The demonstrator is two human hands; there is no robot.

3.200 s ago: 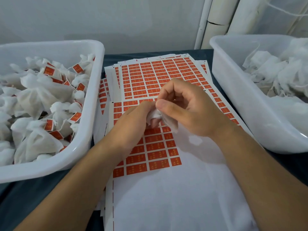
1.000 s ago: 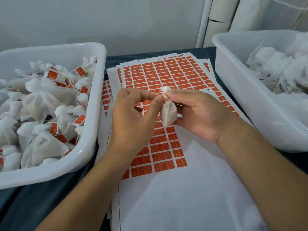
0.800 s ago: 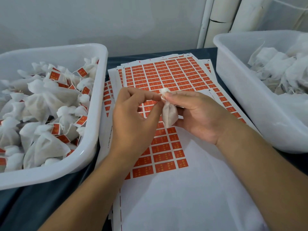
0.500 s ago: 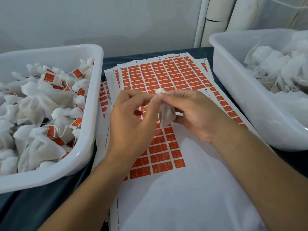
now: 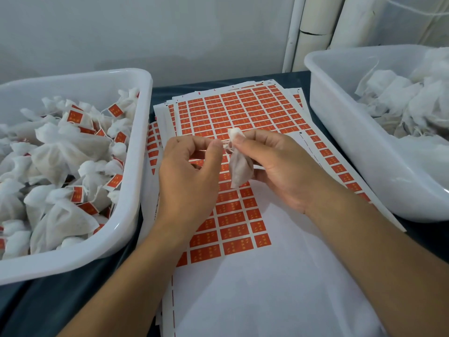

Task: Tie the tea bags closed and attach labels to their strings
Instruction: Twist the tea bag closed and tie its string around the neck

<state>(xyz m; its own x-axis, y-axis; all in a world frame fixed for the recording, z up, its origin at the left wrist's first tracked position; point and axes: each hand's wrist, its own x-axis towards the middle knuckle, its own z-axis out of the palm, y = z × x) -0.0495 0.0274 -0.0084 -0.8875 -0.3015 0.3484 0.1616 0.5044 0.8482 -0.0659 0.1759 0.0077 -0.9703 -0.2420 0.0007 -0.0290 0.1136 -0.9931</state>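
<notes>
A small white tea bag (image 5: 239,169) hangs upright above the label sheets, its gathered top sticking up. My right hand (image 5: 279,166) pinches its neck between thumb and forefinger. Just to the left, my left hand (image 5: 189,176) pinches the thin white string (image 5: 226,145) that runs to the bag's neck. Under both hands lies a sheet of red labels (image 5: 230,229), partly peeled so its near half is bare white backing.
A white tub (image 5: 136,181) at the left holds several tied bags with red labels. Another white tub (image 5: 340,142) at the right holds unlabelled white bags. More label sheets (image 5: 243,110) are stacked behind the hands on the dark table. White pipes stand at the back right.
The bag went from being bunched low between both hands to hanging upright. In the last second the hands have stayed almost still, the left one working the string at the bag's neck.
</notes>
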